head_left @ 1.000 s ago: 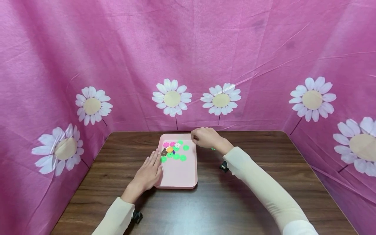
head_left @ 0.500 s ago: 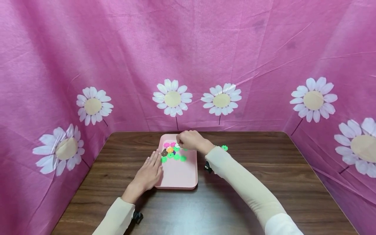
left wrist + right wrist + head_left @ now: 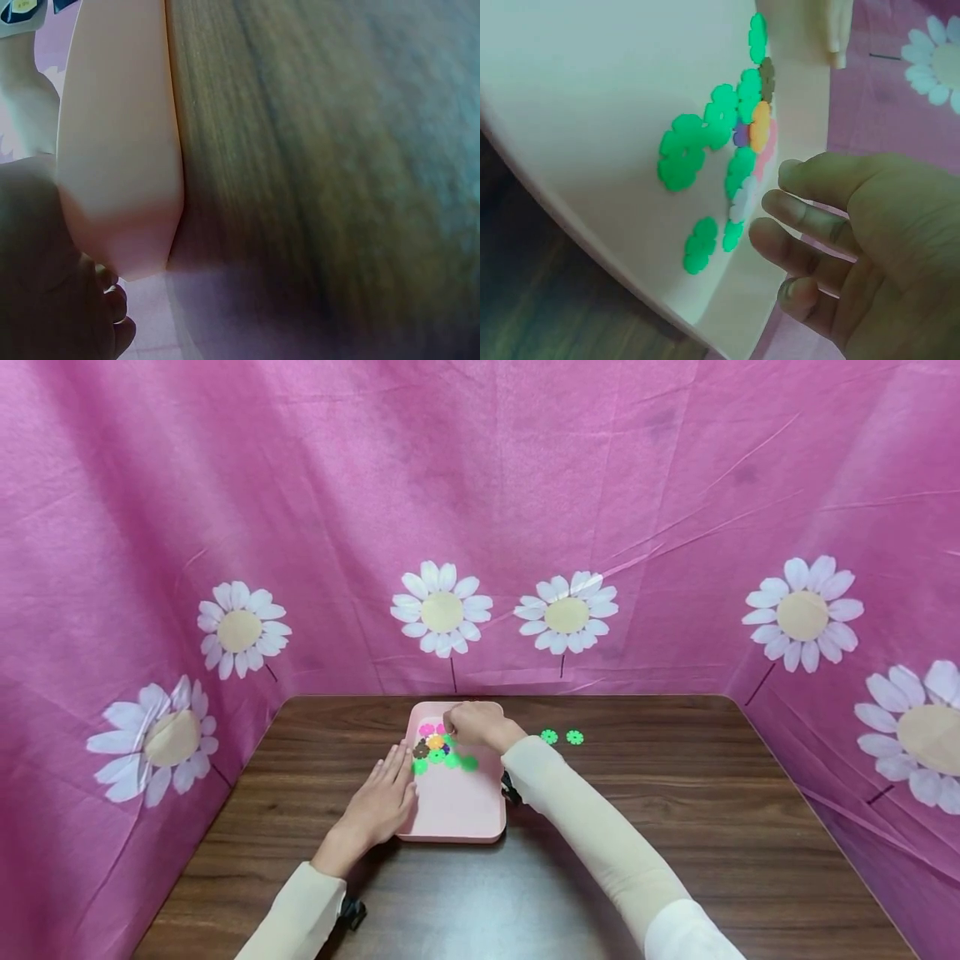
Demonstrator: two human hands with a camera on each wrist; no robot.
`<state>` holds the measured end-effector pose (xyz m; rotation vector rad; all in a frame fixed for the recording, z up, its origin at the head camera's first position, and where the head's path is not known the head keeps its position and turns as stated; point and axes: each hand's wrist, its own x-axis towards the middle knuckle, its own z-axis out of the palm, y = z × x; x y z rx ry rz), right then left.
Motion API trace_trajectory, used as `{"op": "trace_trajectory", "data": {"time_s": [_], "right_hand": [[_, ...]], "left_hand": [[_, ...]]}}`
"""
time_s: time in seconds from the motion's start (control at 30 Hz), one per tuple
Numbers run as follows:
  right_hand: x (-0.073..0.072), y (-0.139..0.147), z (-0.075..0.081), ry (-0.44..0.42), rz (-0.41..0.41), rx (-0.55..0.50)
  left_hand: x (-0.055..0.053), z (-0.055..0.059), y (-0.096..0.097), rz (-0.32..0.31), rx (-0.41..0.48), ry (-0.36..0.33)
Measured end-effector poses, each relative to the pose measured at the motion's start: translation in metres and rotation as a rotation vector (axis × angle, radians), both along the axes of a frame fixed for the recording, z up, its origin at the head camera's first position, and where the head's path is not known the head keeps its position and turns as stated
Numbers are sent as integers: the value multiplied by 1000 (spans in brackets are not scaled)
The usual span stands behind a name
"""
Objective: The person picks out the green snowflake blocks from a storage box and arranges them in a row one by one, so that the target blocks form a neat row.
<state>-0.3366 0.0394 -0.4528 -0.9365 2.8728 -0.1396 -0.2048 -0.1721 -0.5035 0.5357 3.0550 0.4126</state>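
Currently, right hand (image 3: pixel 480 725) above far part of pink tray (image 3: pixel 457 810), fingertips apart and loosely bent, just beside flower-shaped pieces. Left hand (image 3: pixel 382 793) resting along tray's left rim, fingers straight and pointing far. Inside tray, in far half: green pieces (image 3: pixel 452 760), pink pieces (image 3: pixel 427 729), brown piece (image 3: pixel 421 749), orange piece (image 3: pixel 436 742), purple piece (image 3: pixel 741 134), white piece (image 3: pixel 742 201), most of them clustered toward left. Two more green flowers (image 3: pixel 549 737) side by side on wooden table (image 3: pixel 675 827), right of tray. Pink curtain (image 3: pixel 495 485) with printed daisies behind.
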Motion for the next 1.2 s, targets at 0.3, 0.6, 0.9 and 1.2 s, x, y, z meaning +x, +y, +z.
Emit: {"op": "trace_trajectory", "data": {"time_s": [0.3,0.6,0.9,1.2], "right_hand": [[-4,3,-13,-42,-17,-34],[-6,6,-19,-134,38,-64],[-4,3,-19,-143,30,-39],[-6,-5,-22,-124,21,-17]], "left_hand": [[2,0,1,-5,10,18],[2,1,2,2,-3,-2],[1,2,3,8,-3,-7],[0,2,2,11,-7,-19]]}}
